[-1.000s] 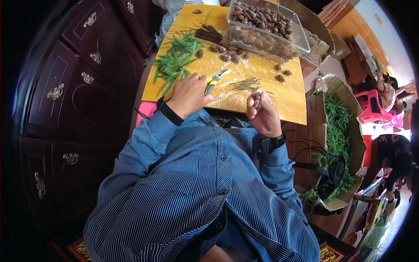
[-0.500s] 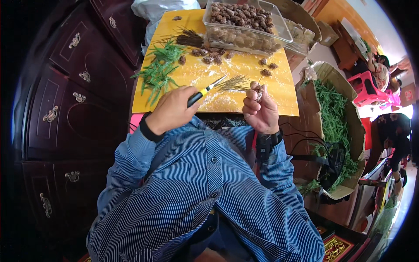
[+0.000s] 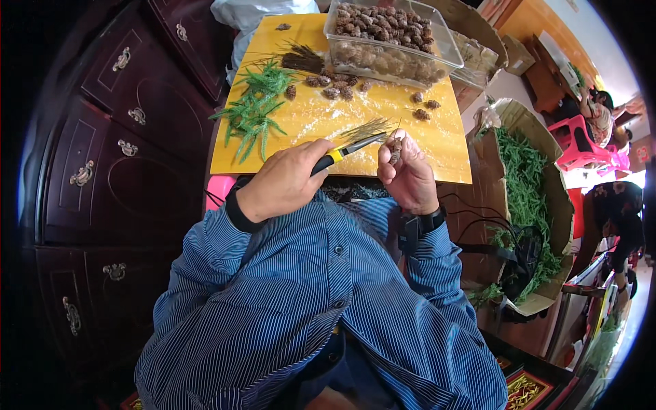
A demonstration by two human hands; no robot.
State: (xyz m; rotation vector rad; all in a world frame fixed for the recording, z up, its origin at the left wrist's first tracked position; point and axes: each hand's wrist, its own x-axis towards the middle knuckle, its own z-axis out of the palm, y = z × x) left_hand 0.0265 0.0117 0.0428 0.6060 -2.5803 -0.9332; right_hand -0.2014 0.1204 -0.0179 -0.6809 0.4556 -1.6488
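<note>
My left hand (image 3: 281,180) is closed round the black-and-yellow handles of long-nose pliers (image 3: 344,152). Their narrow metal tip points right, close to a small brown pine cone (image 3: 395,149). That cone is pinched upright between the thumb and fingers of my right hand (image 3: 414,179), and a thin wire sticks up from its top. Whether the jaws touch the wire cannot be made out. Behind the tip, thin dark wires (image 3: 363,130) lie on the yellow board (image 3: 301,140). Green artificial sprigs (image 3: 254,113) lie at its left, and loose pine cones (image 3: 333,89) sit farther back.
A clear plastic bin (image 3: 447,60) full of pine cones stands at the back. Beside it is a dark wire bundle (image 3: 301,60). To the right, a cardboard box (image 3: 557,239) holds green sprigs. Dark wooden drawers (image 3: 109,171) line the left. People sit near pink chairs (image 3: 577,140).
The pliers have moved right, their tip now beside the pine cone in my right hand. That hand has shifted slightly left and tipped the cone more upright.
</note>
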